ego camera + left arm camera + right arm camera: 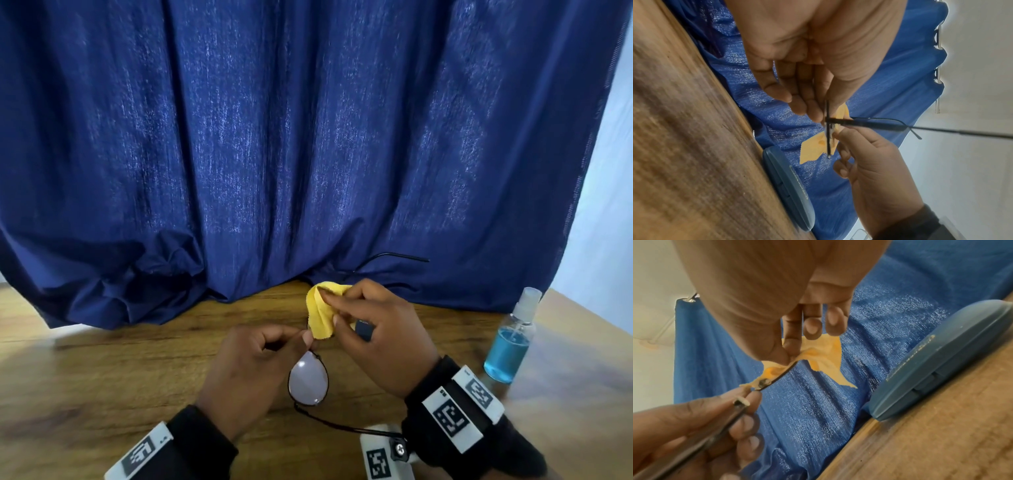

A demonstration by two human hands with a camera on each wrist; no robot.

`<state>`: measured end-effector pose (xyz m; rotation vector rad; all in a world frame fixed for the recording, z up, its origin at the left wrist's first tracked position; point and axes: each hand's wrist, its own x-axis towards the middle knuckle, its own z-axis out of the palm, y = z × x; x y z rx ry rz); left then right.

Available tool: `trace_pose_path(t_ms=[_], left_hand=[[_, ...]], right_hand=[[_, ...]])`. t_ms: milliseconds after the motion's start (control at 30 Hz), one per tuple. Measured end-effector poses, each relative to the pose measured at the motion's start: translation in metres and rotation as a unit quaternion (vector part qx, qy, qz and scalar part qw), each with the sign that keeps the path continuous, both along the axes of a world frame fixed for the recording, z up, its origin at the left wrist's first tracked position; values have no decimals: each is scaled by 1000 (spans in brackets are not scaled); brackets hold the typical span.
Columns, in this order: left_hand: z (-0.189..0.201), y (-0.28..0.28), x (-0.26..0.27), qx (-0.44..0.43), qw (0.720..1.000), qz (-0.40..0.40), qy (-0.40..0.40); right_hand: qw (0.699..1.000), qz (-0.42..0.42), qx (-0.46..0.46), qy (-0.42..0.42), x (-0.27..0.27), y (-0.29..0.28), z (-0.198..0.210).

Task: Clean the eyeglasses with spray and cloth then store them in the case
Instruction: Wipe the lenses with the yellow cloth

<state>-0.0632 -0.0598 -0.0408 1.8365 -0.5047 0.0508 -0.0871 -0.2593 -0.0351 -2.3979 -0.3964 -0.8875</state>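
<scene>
Black-rimmed eyeglasses (308, 378) hang above the wooden table (120, 383), one lens bare and facing me. My left hand (305, 337) pinches the frame near the bridge. My right hand (334, 308) pinches a yellow cloth (322, 311) folded over the other lens, which is hidden. In the right wrist view the thumb and forefinger of the right hand (789, 356) squeeze the cloth (824, 353) on the rim. The left wrist view shows the eyeglasses (859, 122) edge-on with their temples spread. A blue case (789, 190) lies shut on the table by the curtain.
A clear spray bottle (510, 339) with blue liquid stands at the right of the table. A dark blue curtain (308, 137) hangs right behind the hands and bunches on the far table edge. The case (941, 356) lies below the right hand.
</scene>
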Motion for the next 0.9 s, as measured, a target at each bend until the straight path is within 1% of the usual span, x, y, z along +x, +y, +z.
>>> trace_pose_path(t_ms=[133,233,400,500,600,700,767,833,900], left_hand=[[0,1,2,-9,1000,8,7],[2,2,2,-2,1000,-3,-13],[5,3,0,-15,1000,-7,-17],[5,3,0,-21,1000,-10,-15],[3,3,0,-2,1000,-16,-24],[3,2,-1,26,999,-25,-34],[3,2,-3,23,999,-24,-33],[3,1,-3,17,999,-27,-29],[3,1,-2,24,999,-28,-31]], right_hand=[[999,-22,-22,-13,1,0,-1],[1000,-9,-22,-14,0,1,1],[998,-42,-6,-43,0,-1,1],[999,-40,-12,-33,0,-1,1],[999,-30,5,-28,0,-1,1],[996,-58,37,-48,1,-4,0],[995,-74,36,-51,2,-4,0],[997,-52,31,-45,1,0,0],[999,4,24,-32,0,5,0]])
